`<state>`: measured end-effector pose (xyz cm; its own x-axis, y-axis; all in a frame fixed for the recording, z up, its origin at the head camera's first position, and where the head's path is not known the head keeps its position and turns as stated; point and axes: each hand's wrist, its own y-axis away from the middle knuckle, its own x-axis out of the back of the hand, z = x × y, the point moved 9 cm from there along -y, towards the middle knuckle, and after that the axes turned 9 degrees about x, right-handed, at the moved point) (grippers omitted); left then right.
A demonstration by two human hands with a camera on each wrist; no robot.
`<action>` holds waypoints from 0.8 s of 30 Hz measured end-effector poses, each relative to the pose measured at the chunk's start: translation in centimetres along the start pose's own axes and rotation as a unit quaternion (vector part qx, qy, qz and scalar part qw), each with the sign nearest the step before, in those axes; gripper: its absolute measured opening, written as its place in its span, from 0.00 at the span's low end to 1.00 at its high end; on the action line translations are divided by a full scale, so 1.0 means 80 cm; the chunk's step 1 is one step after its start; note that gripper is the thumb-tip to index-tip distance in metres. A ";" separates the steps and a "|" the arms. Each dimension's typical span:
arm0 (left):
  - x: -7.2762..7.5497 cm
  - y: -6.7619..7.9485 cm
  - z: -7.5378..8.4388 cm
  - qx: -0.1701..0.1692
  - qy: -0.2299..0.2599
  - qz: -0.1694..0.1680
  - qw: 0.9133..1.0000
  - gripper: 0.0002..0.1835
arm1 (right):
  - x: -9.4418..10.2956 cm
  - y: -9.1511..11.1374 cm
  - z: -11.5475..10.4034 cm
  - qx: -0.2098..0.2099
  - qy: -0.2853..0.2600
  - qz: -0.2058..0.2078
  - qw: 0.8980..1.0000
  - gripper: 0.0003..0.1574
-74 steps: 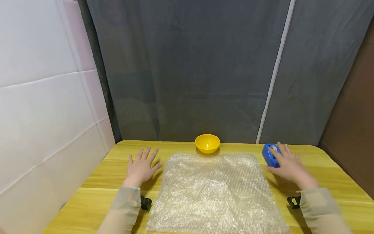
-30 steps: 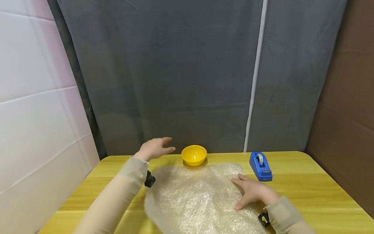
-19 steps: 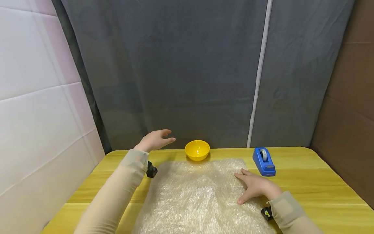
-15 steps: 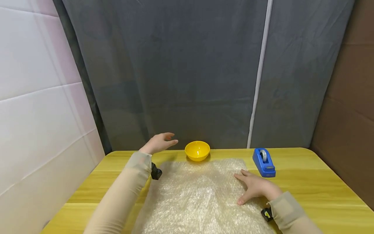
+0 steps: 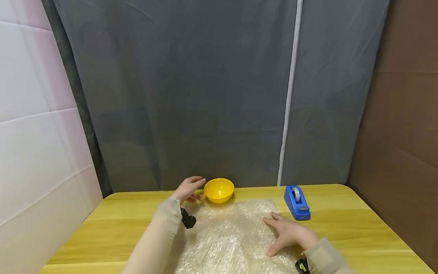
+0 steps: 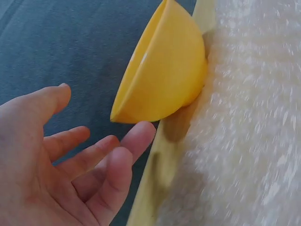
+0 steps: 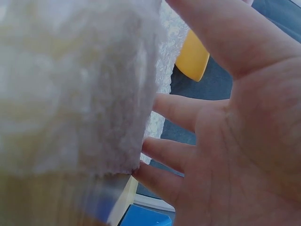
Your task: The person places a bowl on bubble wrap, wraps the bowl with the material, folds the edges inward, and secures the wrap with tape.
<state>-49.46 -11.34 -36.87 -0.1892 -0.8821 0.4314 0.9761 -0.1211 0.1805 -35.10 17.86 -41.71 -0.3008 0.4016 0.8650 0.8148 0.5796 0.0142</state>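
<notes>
A yellow bowl (image 5: 219,191) stands upright at the far edge of the table, just beyond a sheet of bubble wrap (image 5: 224,243). My left hand (image 5: 187,189) is at the bowl's left side, its fingers loosely bent. In the left wrist view the hand (image 6: 80,165) has a fingertip close under the bowl's rim (image 6: 164,66); whether they touch I cannot tell. With fingers spread, my right hand (image 5: 289,233) rests on the right part of the bubble wrap. Its fingertips meet the plastic in the right wrist view.
A blue tape dispenser (image 5: 297,203) with a roll of tape stands at the right, beyond my right hand. The wooden table (image 5: 99,236) ends behind the bowl at a dark grey curtain (image 5: 205,95). A white wall is on the left, a brown one on the right.
From beside the tape dispenser, my right hand has come onto the bubble wrap. My left hand reached forward, then came down close to the bowl. The head view has shifted.
</notes>
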 end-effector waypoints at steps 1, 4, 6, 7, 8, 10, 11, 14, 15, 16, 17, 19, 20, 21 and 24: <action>-0.004 -0.002 -0.003 0.003 0.007 -0.001 1.000 0.32 | -0.001 0.000 0.001 -0.001 0.000 -0.001 1.000 0.65; -0.015 -0.009 -0.011 0.015 0.032 -0.001 0.999 0.33 | -0.003 0.000 0.002 -0.001 -0.008 0.001 1.000 0.65; -0.024 -0.013 -0.016 0.023 0.046 -0.004 0.999 0.34 | -0.003 0.000 0.002 0.003 -0.009 0.003 1.000 0.65; -0.028 -0.015 -0.017 0.027 0.051 -0.004 0.998 0.34 | -0.003 0.000 0.002 0.004 -0.008 0.003 1.000 0.65; -0.032 -0.017 -0.020 0.032 0.059 -0.005 0.998 0.35 | -0.003 0.000 0.002 0.006 -0.010 0.004 1.000 0.65; -0.039 -0.021 -0.025 0.042 0.074 -0.008 0.996 0.35 | -0.003 0.001 0.002 0.008 -0.012 0.004 1.000 0.64; -0.043 -0.022 -0.027 0.043 0.076 -0.011 0.996 0.36 | -0.004 0.001 0.003 0.009 -0.012 0.003 1.000 0.64; -0.053 -0.026 -0.034 0.053 0.091 -0.022 0.994 0.37 | -0.005 0.001 0.003 0.013 -0.013 0.002 1.000 0.64; -0.056 -0.027 -0.037 0.058 0.099 -0.026 0.993 0.37 | -0.005 0.000 0.003 0.014 -0.011 0.002 1.000 0.63; -0.058 -0.028 -0.040 0.060 0.105 -0.031 0.992 0.38 | -0.006 0.001 0.002 0.015 -0.010 0.001 1.000 0.63; -0.061 -0.028 -0.042 0.061 0.112 -0.035 0.991 0.38 | -0.006 0.001 0.001 0.016 -0.009 0.000 1.000 0.63; -0.065 -0.030 -0.046 0.066 0.128 -0.041 0.989 0.38 | -0.006 0.003 -0.001 0.015 -0.007 -0.002 1.000 0.63; -0.068 -0.030 -0.047 0.063 0.137 -0.045 0.988 0.38 | -0.006 0.004 -0.001 0.014 -0.007 -0.002 1.000 0.63; -0.070 -0.030 -0.046 0.058 0.142 -0.046 0.987 0.37 | -0.005 0.005 -0.003 0.015 -0.005 -0.001 1.000 0.63; -0.069 -0.028 -0.043 0.047 0.150 -0.046 0.986 0.33 | -0.002 0.006 -0.007 0.021 0.006 0.003 1.000 0.65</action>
<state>-50.20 -7.78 -42.67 -0.2230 -0.9660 0.1306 0.9393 -0.1771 0.2939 -34.39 17.70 -41.59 -0.2893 0.3976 0.8708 0.7951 0.6064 -0.0127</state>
